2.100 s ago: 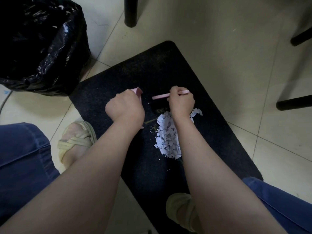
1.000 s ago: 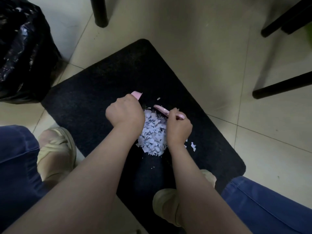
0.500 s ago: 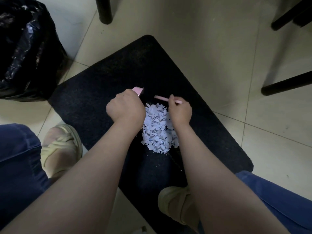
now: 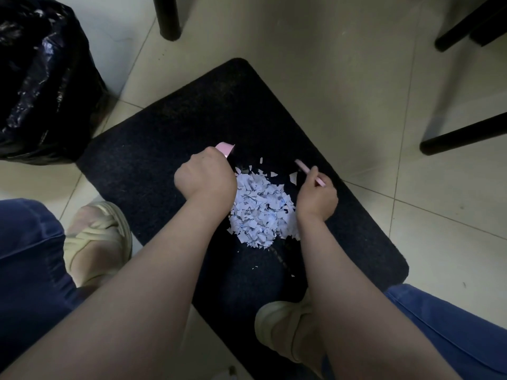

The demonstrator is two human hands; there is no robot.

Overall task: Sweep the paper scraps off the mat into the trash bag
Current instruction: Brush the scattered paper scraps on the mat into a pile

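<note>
A pile of pale paper scraps (image 4: 260, 208) lies in the middle of the black mat (image 4: 153, 165). My left hand (image 4: 204, 176) grips a small pink dustpan (image 4: 226, 149) that stands at the pile's left edge. My right hand (image 4: 317, 197) holds a thin pink brush (image 4: 307, 171) at the pile's right side, its far end pointing up and left. A few loose scraps (image 4: 293, 176) lie beyond the pile near the brush. The black trash bag (image 4: 41, 78) sits on the floor at the upper left, off the mat.
Black furniture legs stand at the top (image 4: 167, 17) and at the right (image 4: 463, 135) on the tiled floor. My two feet in pale sandals (image 4: 96, 242) (image 4: 288, 330) flank the mat's near part, with my blue trouser legs at both lower corners.
The brush has swung out to the right of the pile, away from the dustpan. The scraps have spread a little, with a few loose ones now beyond the pile. My left hand has hardly moved.
</note>
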